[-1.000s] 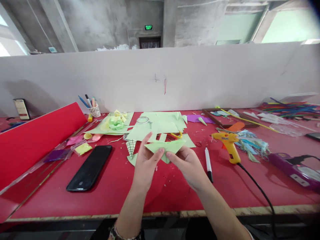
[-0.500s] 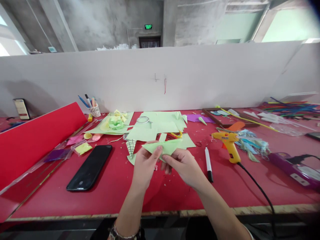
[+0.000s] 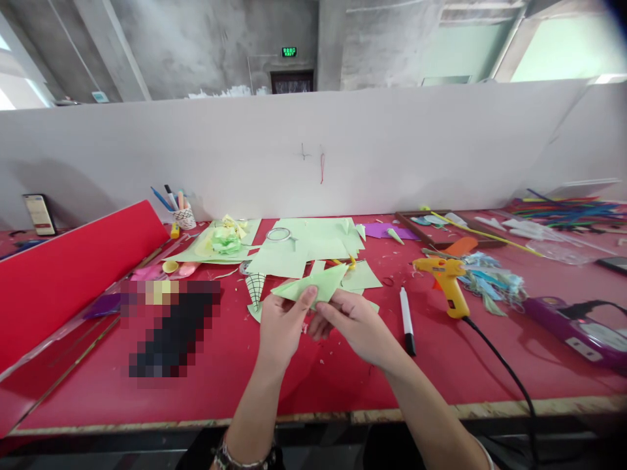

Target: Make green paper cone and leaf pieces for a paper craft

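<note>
A folded piece of light green paper is held up above the red table between both hands. My left hand pinches its left part, thumb on top. My right hand grips its lower right side between thumb and fingers; some fingertips are hidden beneath it. Just behind the hands lie flat light green sheets. A small cone with a black grid pattern lies left of the held paper. To the right of my right hand is a white marker with a black cap.
A yellow glue gun with a black cord lies at right, near a purple power strip. Crumpled green paper and a pen cup stand back left. A pixelated dark patch covers the left front. A white partition rises behind.
The green paper has tilted, its right end now pointing up and its face turned more toward me. Both hands keep hold of it in nearly the same place.
</note>
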The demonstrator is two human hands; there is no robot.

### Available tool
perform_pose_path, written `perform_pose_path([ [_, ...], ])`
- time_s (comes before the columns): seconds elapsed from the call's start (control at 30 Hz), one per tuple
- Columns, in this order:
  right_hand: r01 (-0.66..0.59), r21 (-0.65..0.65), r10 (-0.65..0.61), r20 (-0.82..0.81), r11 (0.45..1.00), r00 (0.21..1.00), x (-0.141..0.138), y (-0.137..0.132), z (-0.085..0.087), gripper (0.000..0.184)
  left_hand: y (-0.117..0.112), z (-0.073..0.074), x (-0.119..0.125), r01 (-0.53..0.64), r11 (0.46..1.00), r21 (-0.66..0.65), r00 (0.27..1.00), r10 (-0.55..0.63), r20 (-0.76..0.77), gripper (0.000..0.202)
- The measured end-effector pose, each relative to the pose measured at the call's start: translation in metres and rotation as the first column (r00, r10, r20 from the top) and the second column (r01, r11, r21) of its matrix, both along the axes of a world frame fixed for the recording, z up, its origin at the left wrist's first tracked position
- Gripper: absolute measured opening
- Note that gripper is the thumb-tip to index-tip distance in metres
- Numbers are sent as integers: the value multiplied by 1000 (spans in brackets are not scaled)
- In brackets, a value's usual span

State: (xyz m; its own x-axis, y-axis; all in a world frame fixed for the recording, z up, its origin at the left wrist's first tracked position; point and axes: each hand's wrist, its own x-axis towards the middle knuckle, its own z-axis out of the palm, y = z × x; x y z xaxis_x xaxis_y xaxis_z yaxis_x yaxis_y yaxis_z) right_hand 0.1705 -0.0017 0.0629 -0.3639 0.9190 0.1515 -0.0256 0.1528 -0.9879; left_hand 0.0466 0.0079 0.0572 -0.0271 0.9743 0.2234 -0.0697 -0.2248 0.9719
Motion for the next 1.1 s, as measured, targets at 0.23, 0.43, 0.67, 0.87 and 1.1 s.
perform_pose_path([
  [0.23, 25, 21, -27, 91, 999, 995, 11, -1, 3, 18, -4, 10, -10, -101, 985, 140, 942, 140, -305, 32],
  [0.43, 218, 121, -226, 61, 968, 972, 19, 3, 8, 25, -7, 14, -16, 79, 976, 205, 817, 54, -575, 39],
  [0.67, 164, 125, -174, 76, 979, 982, 23, 2, 8, 23, -6, 13, -16, 172, 985, -8, 850, -153, -505, 26],
  [0.87, 4, 142, -34, 212, 990, 977, 28, -1, 10, 22, -7, 17, -17, 204, 974, 100, 789, -103, -606, 31],
  [1.1, 128, 296, -216, 283, 946, 934, 20, -1, 6, 36, -10, 15, -9, 354, 935, 34, 746, -260, -613, 30],
])
